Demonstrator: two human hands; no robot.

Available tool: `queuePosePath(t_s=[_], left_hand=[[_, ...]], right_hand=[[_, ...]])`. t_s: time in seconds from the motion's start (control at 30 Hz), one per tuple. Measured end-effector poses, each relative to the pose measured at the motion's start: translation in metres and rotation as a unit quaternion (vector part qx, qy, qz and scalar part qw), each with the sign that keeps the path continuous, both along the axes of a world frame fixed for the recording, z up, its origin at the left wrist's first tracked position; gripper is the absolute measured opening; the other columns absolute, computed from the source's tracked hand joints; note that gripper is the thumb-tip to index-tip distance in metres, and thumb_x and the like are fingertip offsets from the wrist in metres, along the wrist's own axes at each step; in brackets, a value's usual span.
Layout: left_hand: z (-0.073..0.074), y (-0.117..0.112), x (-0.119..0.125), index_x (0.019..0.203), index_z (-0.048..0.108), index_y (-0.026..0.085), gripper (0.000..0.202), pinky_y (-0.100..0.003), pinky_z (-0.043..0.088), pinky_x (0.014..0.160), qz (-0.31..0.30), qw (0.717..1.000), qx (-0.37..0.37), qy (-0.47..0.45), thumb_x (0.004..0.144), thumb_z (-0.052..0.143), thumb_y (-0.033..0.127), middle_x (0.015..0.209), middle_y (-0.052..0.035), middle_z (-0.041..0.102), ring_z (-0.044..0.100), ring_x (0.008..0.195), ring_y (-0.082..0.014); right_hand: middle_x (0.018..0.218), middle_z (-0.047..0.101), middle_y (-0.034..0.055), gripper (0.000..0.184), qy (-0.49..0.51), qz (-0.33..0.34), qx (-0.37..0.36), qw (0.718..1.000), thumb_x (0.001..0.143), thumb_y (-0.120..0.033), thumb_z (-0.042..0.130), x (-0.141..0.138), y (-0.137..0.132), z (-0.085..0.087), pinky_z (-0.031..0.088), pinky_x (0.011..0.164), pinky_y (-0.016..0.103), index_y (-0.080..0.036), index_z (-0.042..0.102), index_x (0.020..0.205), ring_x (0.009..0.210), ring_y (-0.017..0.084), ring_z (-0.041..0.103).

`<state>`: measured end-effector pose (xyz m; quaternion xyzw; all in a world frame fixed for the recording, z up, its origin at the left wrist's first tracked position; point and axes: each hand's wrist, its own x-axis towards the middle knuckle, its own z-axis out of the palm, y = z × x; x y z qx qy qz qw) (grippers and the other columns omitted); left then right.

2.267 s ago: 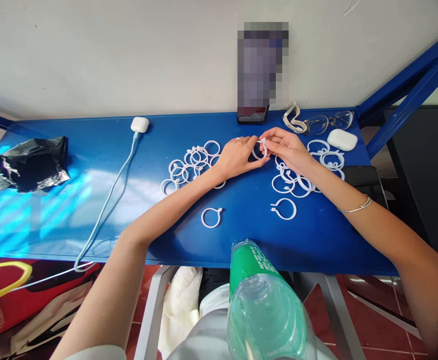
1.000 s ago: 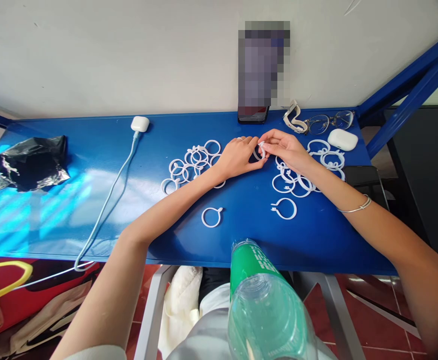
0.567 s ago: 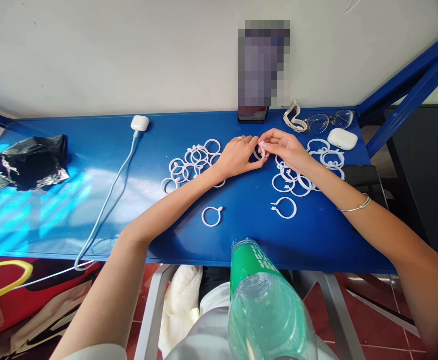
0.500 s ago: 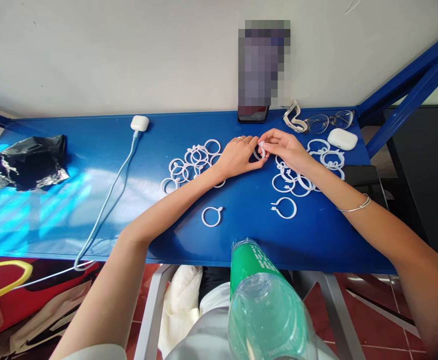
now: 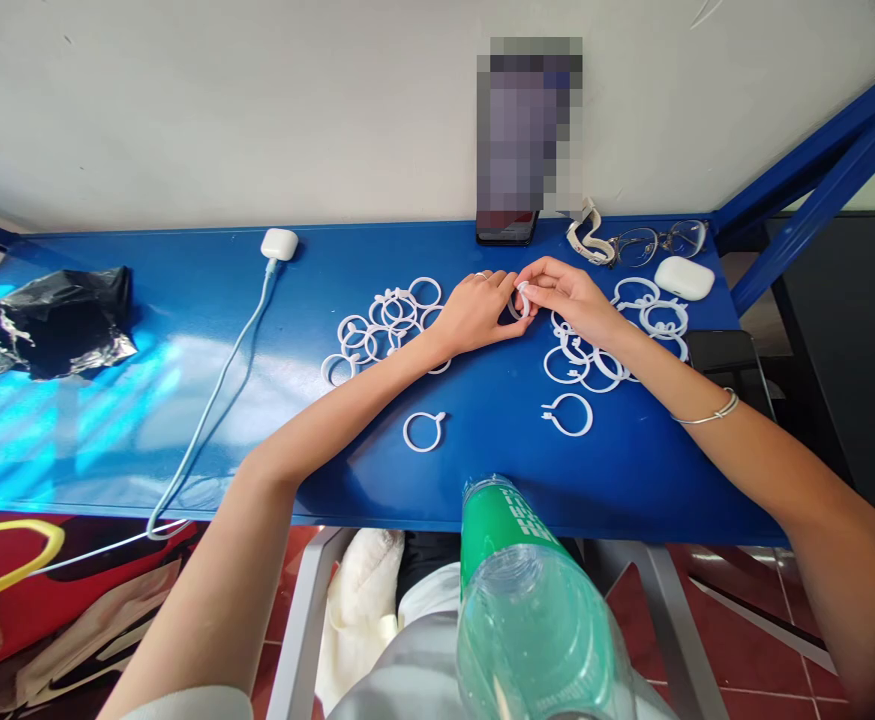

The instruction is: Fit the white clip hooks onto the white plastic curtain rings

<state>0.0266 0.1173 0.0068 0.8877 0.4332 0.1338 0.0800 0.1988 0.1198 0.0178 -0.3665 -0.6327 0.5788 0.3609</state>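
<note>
Between both hands (image 5: 474,312) (image 5: 566,298), white ring (image 5: 525,302)

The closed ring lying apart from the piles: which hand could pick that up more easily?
Probably the left hand: the closed ring lies on its side, nearer to it than to the right hand. Both hands hold another white ring, so the left would first need to free itself.

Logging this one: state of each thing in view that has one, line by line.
White ring, held, closure hidden
Left hand, holding that ring
Right hand, pinching that ring
Front left ring, closed
Front right ring, open, gap leftward
Black bag, crumpled
White block, plugged in
White case, shut
Glasses, set down, folding unclear
Dark device, lying flat
Standing phone, mostly blurred out
Green bottle, contents unclear
</note>
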Motion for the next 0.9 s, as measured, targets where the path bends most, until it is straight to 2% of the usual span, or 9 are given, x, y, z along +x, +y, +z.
queuePosePath(t_s=[0.43,0.9], left_hand=[[0.0004,-0.0002,0.0002,0.100,0.057,0.015,0.032,-0.038,0.044,0.087,0.002,1.000,-0.002,0.003,0.091,0.048,0.044,0.097,-0.0127,0.066,0.062,0.094,-0.0275],[-0.0011,0.0004,-0.0010,0.106,0.057,0.013,0.045,-0.036,0.044,0.084,0.000,1.000,0.010,0.013,0.092,0.046,0.054,0.098,-0.0135,0.066,0.063,0.094,-0.0274]], right_hand=[[0.071,0.061,0.0006,0.029,-0.008,-0.005,0.010,1.000,0.079,-0.050,0.072,0.0010,-0.0006,0.0005,0.051,0.065,0.030,-0.024,0.061,0.084,0.066,0.016,0.057],[0.071,0.062,0.0002,0.031,0.000,-0.015,0.013,1.000,0.077,-0.050,0.074,0.0015,0.0003,-0.0017,0.051,0.063,0.029,-0.023,0.061,0.083,0.064,0.015,0.057]])
